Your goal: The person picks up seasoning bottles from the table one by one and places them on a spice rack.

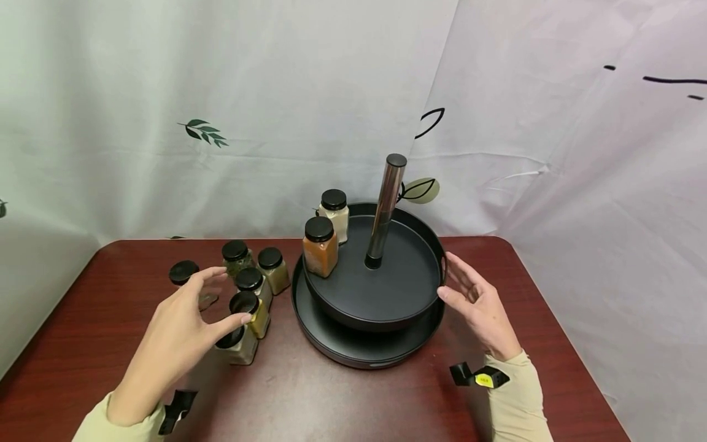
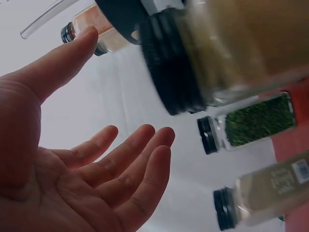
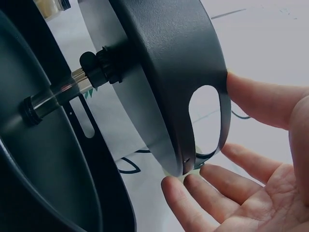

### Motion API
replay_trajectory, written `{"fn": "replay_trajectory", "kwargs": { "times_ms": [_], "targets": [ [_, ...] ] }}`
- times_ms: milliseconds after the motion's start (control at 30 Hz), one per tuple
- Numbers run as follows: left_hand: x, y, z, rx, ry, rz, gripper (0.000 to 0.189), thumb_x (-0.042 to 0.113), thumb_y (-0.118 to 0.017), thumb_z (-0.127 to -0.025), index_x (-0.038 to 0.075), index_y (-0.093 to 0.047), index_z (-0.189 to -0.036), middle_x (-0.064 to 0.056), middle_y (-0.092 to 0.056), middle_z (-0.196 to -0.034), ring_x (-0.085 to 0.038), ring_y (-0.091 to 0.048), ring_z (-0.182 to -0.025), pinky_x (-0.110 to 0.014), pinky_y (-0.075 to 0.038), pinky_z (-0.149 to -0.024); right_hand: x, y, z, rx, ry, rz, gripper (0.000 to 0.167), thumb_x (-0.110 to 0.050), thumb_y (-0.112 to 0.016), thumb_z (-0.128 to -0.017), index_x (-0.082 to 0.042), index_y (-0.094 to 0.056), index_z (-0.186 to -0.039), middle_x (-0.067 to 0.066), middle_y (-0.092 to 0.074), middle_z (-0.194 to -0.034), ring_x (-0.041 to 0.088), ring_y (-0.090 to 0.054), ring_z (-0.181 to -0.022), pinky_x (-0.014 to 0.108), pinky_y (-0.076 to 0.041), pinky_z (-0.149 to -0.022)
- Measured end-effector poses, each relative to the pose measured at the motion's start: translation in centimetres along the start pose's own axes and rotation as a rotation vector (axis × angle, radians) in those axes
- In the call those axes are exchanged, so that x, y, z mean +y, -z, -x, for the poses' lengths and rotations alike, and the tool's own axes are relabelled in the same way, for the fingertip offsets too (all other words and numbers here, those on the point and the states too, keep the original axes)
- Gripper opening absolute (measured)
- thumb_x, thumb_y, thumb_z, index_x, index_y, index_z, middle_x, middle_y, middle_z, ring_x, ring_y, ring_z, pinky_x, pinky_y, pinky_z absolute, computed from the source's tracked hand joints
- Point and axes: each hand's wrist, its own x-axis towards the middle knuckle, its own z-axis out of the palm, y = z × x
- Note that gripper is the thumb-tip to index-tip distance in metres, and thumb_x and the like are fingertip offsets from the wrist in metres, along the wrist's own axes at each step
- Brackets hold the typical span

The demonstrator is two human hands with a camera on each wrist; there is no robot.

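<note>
My left hand (image 1: 177, 325) hovers over a cluster of black-lidded spice jars, thumb and fingers spread wide around nothing. A yellow spice jar (image 1: 259, 320) is near its thumb, and a jar of green herbs (image 2: 260, 120) shows in the left wrist view. My right hand (image 1: 486, 310) touches the right rim of a black two-tier round tray, its thumb and loosely extended fingers beside the handle slot of the upper tier (image 1: 397, 276). An orange spice jar (image 1: 320, 256) and a cream-coloured jar (image 1: 339, 222) stand at the upper tier's left edge.
The wider lower tier (image 1: 370, 356) sits beneath on the reddish-brown table (image 1: 309, 399). From the upper tier rises a central post (image 1: 385, 205) with a black cap. A pale patterned cloth (image 1: 309, 110) hangs behind the table.
</note>
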Motion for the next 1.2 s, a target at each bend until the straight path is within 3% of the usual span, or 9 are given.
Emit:
{"fn": "replay_trajectory", "kwargs": {
  "times_ms": [133, 300, 533, 800, 1100, 1200],
  "targets": [
    [-0.7, -0.2, 0.7, -0.033, 0.033, -0.018, 0.087, 0.045, -0.088, -0.075, 0.004, -0.049, -0.141, -0.021, -0.064, -0.124, -0.038, -0.063, -0.107, -0.054, -0.053, -0.076, 0.0, 0.0, 0.0, -0.002, -0.002, -0.005, 0.066, -0.001, -0.064, -0.097, -0.005, -0.035, -0.156, 0.018, -0.036, -0.158, 0.021, -0.04, -0.144, 0.02, -0.046, -0.1],
    [-1.3, -0.6, 1.4, -0.059, 0.061, -0.041, 0.092, 0.05, -0.087, -0.074, 0.002, -0.048, -0.142, -0.022, -0.062, -0.127, -0.038, -0.065, -0.098, -0.052, -0.052, -0.072, 0.0, 0.0, -0.1, -0.003, -0.013, -0.013, 0.07, 0.0, -0.066, -0.095, -0.005, -0.033, -0.156, 0.017, -0.034, -0.159, 0.024, -0.038, -0.144, 0.022, -0.046, -0.101],
    [-1.5, -1.0, 2.2, -0.125, 0.144, 0.035, 0.099, 0.057, -0.084, -0.073, 0.005, -0.042, -0.146, -0.023, -0.059, -0.132, -0.041, -0.067, -0.105, -0.052, -0.056, -0.081, 0.0, -0.1, -0.1, -0.007, -0.032, -0.005, 0.075, 0.0, -0.069, -0.093, -0.009, -0.032, -0.158, 0.014, -0.032, -0.161, 0.029, -0.033, -0.147, 0.022, -0.044, -0.103],
    [-1.9, -2.0, 3.3, -0.088, 0.146, 0.038, 0.113, 0.058, -0.088, -0.066, 0.002, -0.035, -0.148, -0.023, -0.06, -0.13, -0.04, -0.067, -0.104, -0.052, -0.055, -0.084, 0.0, -0.2, -0.1, -0.015, -0.025, -0.012, 0.083, 0.001, -0.071, -0.091, -0.016, -0.027, -0.16, 0.011, -0.025, -0.165, 0.025, -0.027, -0.15, 0.02, -0.041, -0.105],
    [-2.5, -3.0, 4.0, -0.124, 0.202, 0.031, 0.112, 0.05, -0.092, -0.067, -0.001, -0.033, -0.147, -0.031, -0.056, -0.13, -0.042, -0.068, -0.099, -0.054, -0.055, -0.08, 0.1, -0.4, -0.2, -0.037, -0.023, -0.014, 0.088, 0.002, -0.072, -0.09, -0.018, -0.023, -0.161, 0.01, -0.019, -0.166, 0.023, -0.021, -0.152, 0.017, -0.039, -0.106],
    [-2.7, -3.4, 4.2, -0.13, 0.21, 0.021, 0.11, 0.05, -0.091, -0.067, -0.001, -0.033, -0.146, -0.03, -0.056, -0.129, -0.036, -0.069, -0.093, -0.052, -0.055, -0.076, 0.1, -0.4, -0.3, -0.042, -0.015, -0.027, 0.09, 0.004, -0.072, -0.089, -0.017, -0.022, -0.161, 0.009, -0.02, -0.166, 0.023, -0.021, -0.152, 0.017, -0.039, -0.106]
  ]
}}
